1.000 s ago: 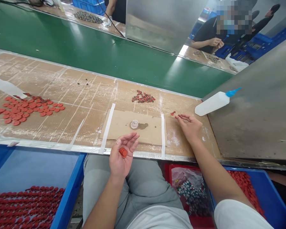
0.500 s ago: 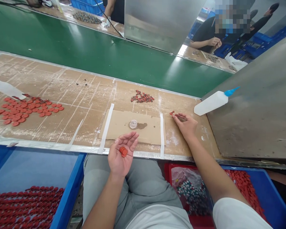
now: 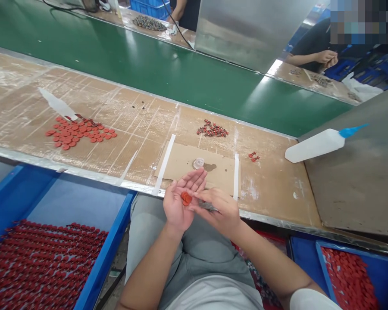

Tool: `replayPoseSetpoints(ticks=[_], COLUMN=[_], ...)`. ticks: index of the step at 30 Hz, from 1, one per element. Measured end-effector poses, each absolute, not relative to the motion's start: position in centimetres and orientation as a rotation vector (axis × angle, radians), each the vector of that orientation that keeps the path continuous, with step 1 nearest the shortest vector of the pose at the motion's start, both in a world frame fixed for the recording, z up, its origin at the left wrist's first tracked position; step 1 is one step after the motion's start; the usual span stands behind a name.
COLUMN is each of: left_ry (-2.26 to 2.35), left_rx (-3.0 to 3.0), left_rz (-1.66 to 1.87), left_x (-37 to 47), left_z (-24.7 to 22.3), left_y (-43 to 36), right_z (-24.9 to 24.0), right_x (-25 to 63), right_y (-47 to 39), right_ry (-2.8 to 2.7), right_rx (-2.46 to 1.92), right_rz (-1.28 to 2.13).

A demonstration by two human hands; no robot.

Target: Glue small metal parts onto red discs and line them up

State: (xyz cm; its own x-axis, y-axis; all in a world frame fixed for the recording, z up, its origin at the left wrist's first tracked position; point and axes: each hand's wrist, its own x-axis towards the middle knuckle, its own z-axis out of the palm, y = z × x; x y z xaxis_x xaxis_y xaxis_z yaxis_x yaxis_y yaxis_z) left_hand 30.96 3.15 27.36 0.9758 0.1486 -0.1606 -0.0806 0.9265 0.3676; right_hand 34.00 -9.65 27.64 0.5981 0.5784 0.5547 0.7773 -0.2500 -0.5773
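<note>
My left hand is turned palm up and cupped, with a few small red discs lying in it. My right hand is over the edge of that palm, thumb and forefinger pinched close beside the discs. A thin grey, shiny strip shows below its fingers; whether it is a tool is unclear. Just beyond the hands, a small clear cup sits on a taped-down cardboard sheet, beside a dark wet stain. To the right lie a couple of small red-and-black pieces.
Red discs are spread at the left, near a white bottle. A pile of red-and-black parts lies behind the cardboard. A blue-tipped bottle leans at the metal wall. Blue trays flank my legs. Others' hands work across the green belt.
My right hand has moved left from the small red-and-black pieces to the discs in my left palm. The whole view has shifted, so the table appears further right.
</note>
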Motion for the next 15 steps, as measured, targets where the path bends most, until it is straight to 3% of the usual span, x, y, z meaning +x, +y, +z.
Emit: replayPoseSetpoints(ticks=[6, 15], left_ry=[0.235, 0.209], left_rx=[0.367, 0.275], left_rz=[0.111, -0.001], left_x=[30.7, 30.5], left_z=[27.6, 27.4], left_y=[3.4, 3.7], right_z=[27.1, 27.4], right_x=[34.6, 36.1], right_y=[-8.7, -12.9], right_ry=[-1.032, -1.416], right_rx=[-1.888, -1.965], right_rz=[-0.158, -0.656])
